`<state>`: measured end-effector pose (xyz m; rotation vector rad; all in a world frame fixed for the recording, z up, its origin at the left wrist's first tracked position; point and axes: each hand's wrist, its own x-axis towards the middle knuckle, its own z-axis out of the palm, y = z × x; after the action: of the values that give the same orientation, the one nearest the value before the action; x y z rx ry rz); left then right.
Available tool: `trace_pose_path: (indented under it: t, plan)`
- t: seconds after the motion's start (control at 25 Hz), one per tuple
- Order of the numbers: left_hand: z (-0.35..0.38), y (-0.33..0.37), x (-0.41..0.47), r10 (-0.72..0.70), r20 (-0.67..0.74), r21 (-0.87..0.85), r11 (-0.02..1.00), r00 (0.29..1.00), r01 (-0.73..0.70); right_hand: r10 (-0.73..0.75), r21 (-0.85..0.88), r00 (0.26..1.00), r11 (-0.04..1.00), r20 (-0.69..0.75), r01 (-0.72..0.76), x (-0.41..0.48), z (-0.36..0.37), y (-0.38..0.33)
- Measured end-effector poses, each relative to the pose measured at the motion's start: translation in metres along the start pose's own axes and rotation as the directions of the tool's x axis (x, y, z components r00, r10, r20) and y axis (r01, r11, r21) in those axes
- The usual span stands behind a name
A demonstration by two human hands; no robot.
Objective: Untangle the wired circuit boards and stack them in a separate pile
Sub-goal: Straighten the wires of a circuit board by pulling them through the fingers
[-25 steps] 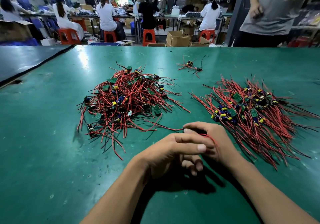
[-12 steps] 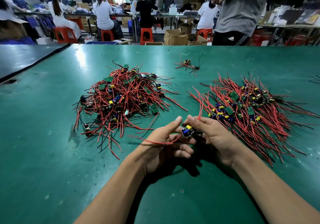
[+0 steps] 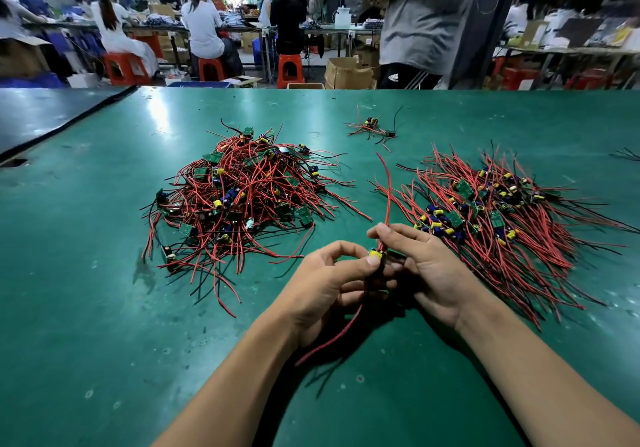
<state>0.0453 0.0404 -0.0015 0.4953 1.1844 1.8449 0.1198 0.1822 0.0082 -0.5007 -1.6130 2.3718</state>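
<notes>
A tangled heap of small green circuit boards with red and black wires point(image 3: 242, 197) lies left of centre on the green table point(image 3: 86, 308). A second pile, its wires combed roughly parallel point(image 3: 491, 218), lies to the right. Between the two, near me, my left hand point(image 3: 325, 287) and my right hand point(image 3: 426, 270) together pinch one wired board point(image 3: 375, 255) with a yellow part. One of its red wires rises from my right fingertips; another hangs down below my left palm.
Two stray wired boards point(image 3: 375, 128) lie at the back centre. A person in a grey shirt point(image 3: 422, 20) stands at the far edge. Beyond are seated workers, red stools and cardboard boxes. A darker table point(image 3: 41, 114) adjoins at the left.
My hands have lifted a single board off the table and opened apart around it. Its red wires have swung from lying sideways to standing up and hanging down.
</notes>
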Motion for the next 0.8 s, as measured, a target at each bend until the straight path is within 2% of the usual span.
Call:
trace_pose_path:
  t: [0.12,0.24,0.36,0.48,0.68,0.8]
  plan:
    - [0.001,-0.004,0.000,0.030,0.015,0.130,0.991,0.999,-0.032,-0.002,-0.002,0.999,1.000,-0.032,0.002,0.002,-0.004,0.000]
    - [0.004,-0.004,0.000,0.056,-0.002,0.196,0.979,0.998,-0.055,0.019,0.024,0.999,1.000,0.036,-0.020,0.001,-0.005,0.000]
    - [0.005,-0.004,0.001,0.069,-0.054,0.187,0.981,0.996,-0.058,0.057,-0.017,0.992,0.998,0.117,-0.055,-0.001,-0.004,0.002]
    - [0.007,-0.006,0.002,0.106,-0.115,0.255,0.964,0.988,-0.073,0.052,-0.023,0.988,0.999,0.143,-0.049,0.000,-0.006,0.005]
    - [0.007,-0.008,0.003,0.247,-0.214,0.410,0.901,0.945,-0.142,0.001,-0.236,0.994,0.972,0.108,0.024,0.000,-0.004,0.010]
    - [0.010,-0.007,0.002,0.271,-0.246,0.450,0.882,0.931,-0.138,-0.050,-0.287,0.999,0.957,-0.001,0.047,0.004,-0.001,0.011]
